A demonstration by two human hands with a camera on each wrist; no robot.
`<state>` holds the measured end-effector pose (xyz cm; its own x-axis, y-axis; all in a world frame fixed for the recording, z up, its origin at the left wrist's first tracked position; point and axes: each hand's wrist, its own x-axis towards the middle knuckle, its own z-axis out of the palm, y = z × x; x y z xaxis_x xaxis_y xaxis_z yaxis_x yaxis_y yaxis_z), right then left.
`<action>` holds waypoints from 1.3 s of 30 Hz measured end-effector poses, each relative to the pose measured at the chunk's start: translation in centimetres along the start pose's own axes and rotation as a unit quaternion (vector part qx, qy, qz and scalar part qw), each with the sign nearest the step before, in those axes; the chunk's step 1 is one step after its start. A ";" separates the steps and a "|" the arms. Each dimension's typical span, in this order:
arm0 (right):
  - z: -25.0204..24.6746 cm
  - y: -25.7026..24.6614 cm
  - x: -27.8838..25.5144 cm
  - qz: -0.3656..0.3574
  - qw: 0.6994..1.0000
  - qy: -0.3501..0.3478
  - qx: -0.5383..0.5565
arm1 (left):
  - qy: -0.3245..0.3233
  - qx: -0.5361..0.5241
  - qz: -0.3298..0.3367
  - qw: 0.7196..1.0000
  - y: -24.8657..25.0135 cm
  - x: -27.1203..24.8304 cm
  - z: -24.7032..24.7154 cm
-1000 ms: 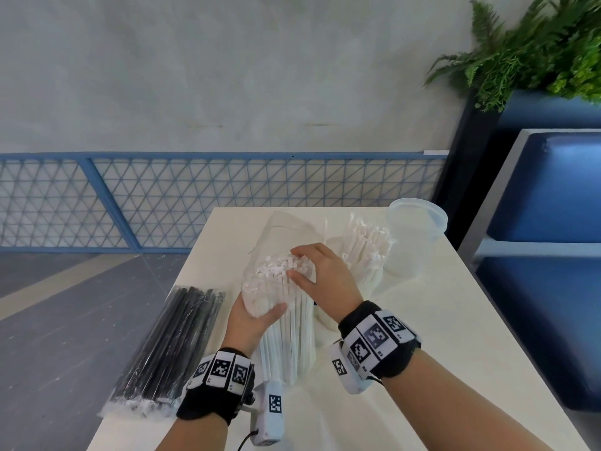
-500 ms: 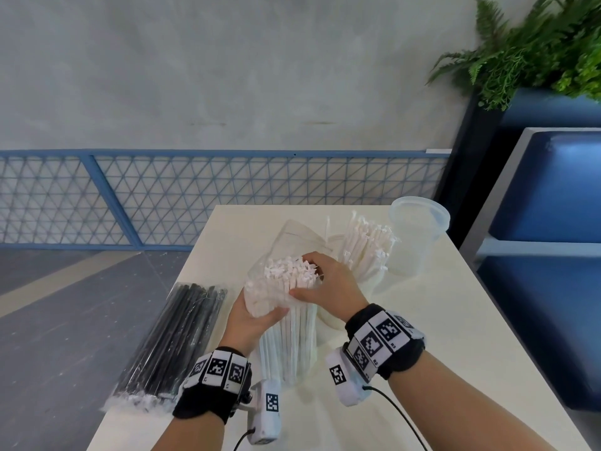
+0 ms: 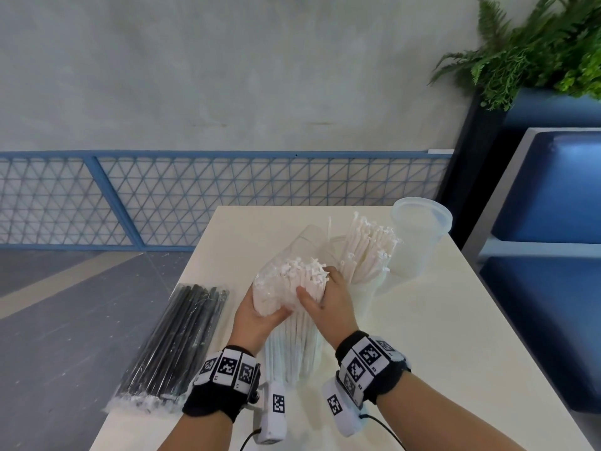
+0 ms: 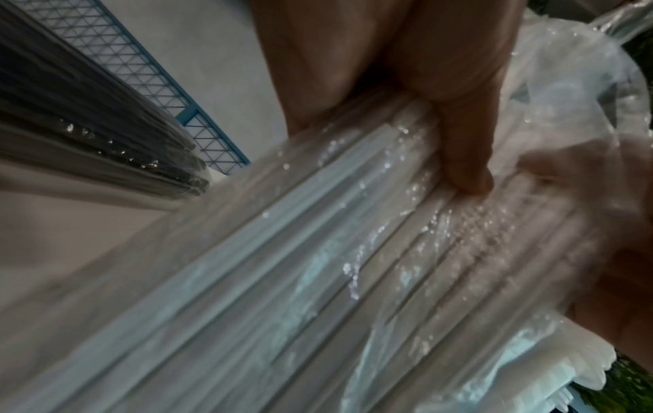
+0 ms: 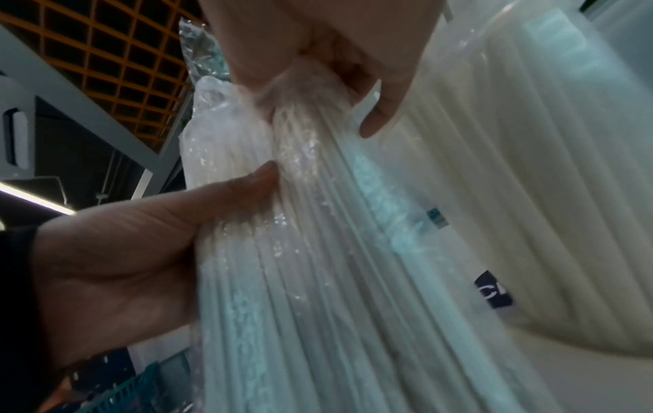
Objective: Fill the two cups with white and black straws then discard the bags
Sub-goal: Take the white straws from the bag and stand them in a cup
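Observation:
A clear bag of white straws (image 3: 292,336) stands upright on the table (image 3: 455,353). My left hand (image 3: 260,310) grips the bag's left side below its open mouth, the thumb (image 4: 459,145) pressing the plastic. My right hand (image 3: 325,294) is curled round the bunch of white straws (image 3: 302,271) near their tips; its fingers (image 5: 318,56) show in the right wrist view. Just behind, a cup (image 3: 361,304) holds white straws (image 3: 367,252). An empty clear cup (image 3: 419,236) stands at the back right. A sealed bag of black straws (image 3: 175,340) lies on the table's left edge.
The table's left edge runs close under the black straw bag, with grey floor beyond. A blue mesh railing (image 3: 195,196) is behind the table. A blue bench (image 3: 553,222) and a planter with ferns (image 3: 536,53) stand at the right.
My right hand has slid from on top of the straw tips to round the right side of the bunch. The tips now stand bare above the bag's mouth. My left hand has kept its hold.

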<state>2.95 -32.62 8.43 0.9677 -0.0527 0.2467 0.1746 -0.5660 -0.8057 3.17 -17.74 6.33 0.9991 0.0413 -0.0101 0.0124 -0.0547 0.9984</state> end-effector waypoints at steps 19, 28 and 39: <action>-4.6 -6.2 2.0 -0.094 0.963 0.082 0.239 | 0.028 -0.014 -0.012 0.999 -0.3 0.8 0.1; -4.7 -4.7 2.1 0.006 0.955 0.089 0.284 | 0.022 0.005 -0.006 1.000 -0.1 0.7 0.4; -4.5 -4.3 3.0 0.053 0.983 -0.016 0.175 | 0.015 0.016 -0.012 1.000 0.4 0.4 0.8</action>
<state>4.26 -34.08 15.07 0.9880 -0.0680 0.1387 0.1185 -0.2416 -0.9631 3.62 -18.51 6.68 0.9968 0.0736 -0.0314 0.0377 -0.0854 0.9956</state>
